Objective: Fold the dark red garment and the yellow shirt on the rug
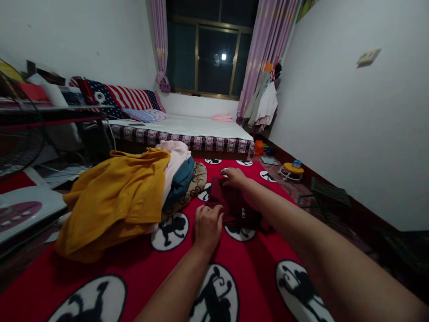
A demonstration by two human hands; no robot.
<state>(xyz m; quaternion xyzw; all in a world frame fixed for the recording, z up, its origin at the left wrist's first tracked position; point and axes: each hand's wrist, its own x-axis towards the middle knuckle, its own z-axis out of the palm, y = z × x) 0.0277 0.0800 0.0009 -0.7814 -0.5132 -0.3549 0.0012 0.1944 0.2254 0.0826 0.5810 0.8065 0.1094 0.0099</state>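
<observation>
While a clothes pile (124, 192) is lying to the left, the left hand (208, 223) is curling at the maroon garment (231, 201) on the red blanket (134, 264), the right hand (234, 177) touching its far edge; whether they're pinching is unclear. Straightening is apparently going on, next calling for even edges.

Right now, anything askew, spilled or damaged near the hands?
No visible spill or damage. Only mild untidiness: on the left of the red blanket, a mustard garment lies rumpled, heaped with a pale pink garment and a teal garment. The dark red garment at the left hand and right hand looks more compact.
</observation>
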